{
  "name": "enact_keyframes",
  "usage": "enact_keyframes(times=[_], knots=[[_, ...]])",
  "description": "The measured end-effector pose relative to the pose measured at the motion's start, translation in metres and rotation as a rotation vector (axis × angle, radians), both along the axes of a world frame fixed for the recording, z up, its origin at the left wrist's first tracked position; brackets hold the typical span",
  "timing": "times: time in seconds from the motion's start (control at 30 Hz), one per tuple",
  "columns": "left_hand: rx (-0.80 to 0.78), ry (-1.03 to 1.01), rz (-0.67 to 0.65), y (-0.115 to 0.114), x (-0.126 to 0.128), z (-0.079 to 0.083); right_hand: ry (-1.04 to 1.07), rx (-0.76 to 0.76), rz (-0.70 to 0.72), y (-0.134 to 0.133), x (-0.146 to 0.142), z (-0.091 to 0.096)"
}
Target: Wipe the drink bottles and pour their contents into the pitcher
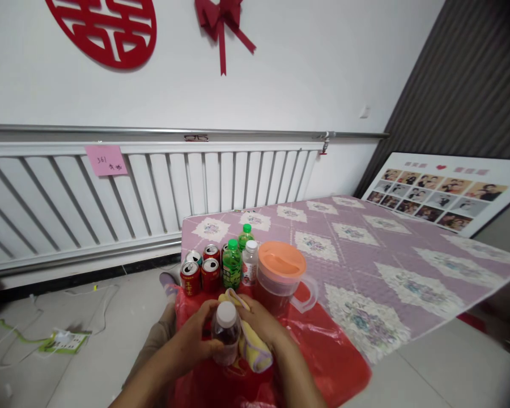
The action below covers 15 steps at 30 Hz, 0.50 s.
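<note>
My left hand [193,339] is wrapped round a small clear bottle [226,334] with a white cap and dark liquid inside. My right hand [266,327] grips a yellow cloth [251,344] pressed against the bottle's right side. Both hands are over a red plastic sheet [323,351] spread on the corner of a bed. Just beyond my hands stand several red cans [200,272], two green bottles [232,263], a white-capped bottle [250,262] and a clear pitcher [279,277] with an orange lid.
A purple patterned mattress cover [365,255] stretches to the right. A white radiator [153,187] with a pink note [105,160] lines the wall. A photo board [442,192] leans at the right. Cables and a packet [63,340] lie on the tiled floor at left.
</note>
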State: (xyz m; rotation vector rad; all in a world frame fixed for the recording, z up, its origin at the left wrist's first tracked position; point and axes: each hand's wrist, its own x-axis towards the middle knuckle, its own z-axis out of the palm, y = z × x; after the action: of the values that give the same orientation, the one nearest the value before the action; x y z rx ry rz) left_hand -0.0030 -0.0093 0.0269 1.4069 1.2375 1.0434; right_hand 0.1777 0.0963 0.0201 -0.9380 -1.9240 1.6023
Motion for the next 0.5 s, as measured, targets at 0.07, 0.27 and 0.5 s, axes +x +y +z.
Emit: enact_keyframes(times=[0.07,0.27,0.5], knots=[[0.005,-0.008,-0.014,0.0,0.0,0.001,0.008,0.004,-0.048,-0.01,0.005,-0.011],[-0.007,0.095,-0.151,0.01,-0.018,0.013,0.03,0.109,-0.215,-0.039,0.015,-0.023],[-0.014,0.222,0.008,0.002,-0.015,0.019,0.024,0.268,-0.383,-0.056,0.013,0.004]])
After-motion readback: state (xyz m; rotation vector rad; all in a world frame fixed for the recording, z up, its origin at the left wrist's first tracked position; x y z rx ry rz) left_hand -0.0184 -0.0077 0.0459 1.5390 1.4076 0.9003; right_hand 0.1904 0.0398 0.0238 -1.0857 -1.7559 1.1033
